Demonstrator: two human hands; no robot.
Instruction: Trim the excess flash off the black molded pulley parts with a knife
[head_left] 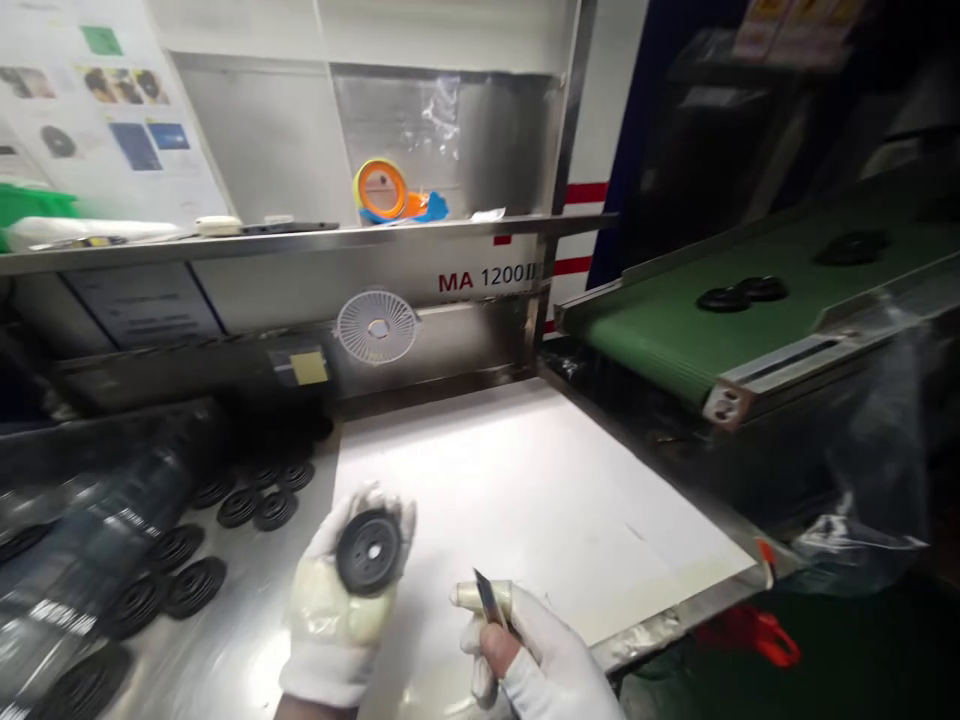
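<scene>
apparently they're just readying, i'd say: left hand [346,605] grasping a black disc [354,567] at seven o'clock, right hand [546,640] with its grip round a blade [486,592] near six, apart; bringing them together would call for steadiness

White fan [377,327]; apparently a red handle [763,630].

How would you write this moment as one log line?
left hand: holds black disc; right hand: holds blade; other discs: left of white sheet
</scene>
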